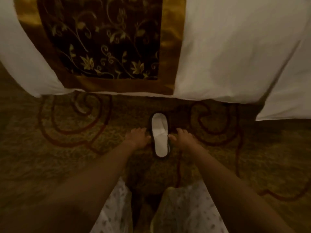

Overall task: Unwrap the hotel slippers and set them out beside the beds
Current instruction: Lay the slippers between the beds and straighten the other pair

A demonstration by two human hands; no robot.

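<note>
- The left hand (138,138) lies low on the carpet (67,165), its fingers spread and fairly flat. Its thumb tip touches the left edge of the slipper (159,140) and nothing is curled round it.
- The right hand (184,139) mirrors it on the other side, fingers relaxed on the carpet and thumb against the slipper's right edge. The dim light hides finer detail of the touch.
- The slipper sits flat between the two hands, white inside facing up, with a dark rim all round. It is on the carpet just short of the bed (227,56) and its toe points toward the hanging white cover.
- No wrapper shows on it or near it, so I judge this one is unwrapped and being squared into place.
- Only one slipper can be made out. I cannot tell whether its mate lies under it.
- What is left, as I judge it, is to let go, set the partner alongside, and do the same at any other bed.
- Behind are a brown and gold bed runner (104,39) and the white cover.
</note>
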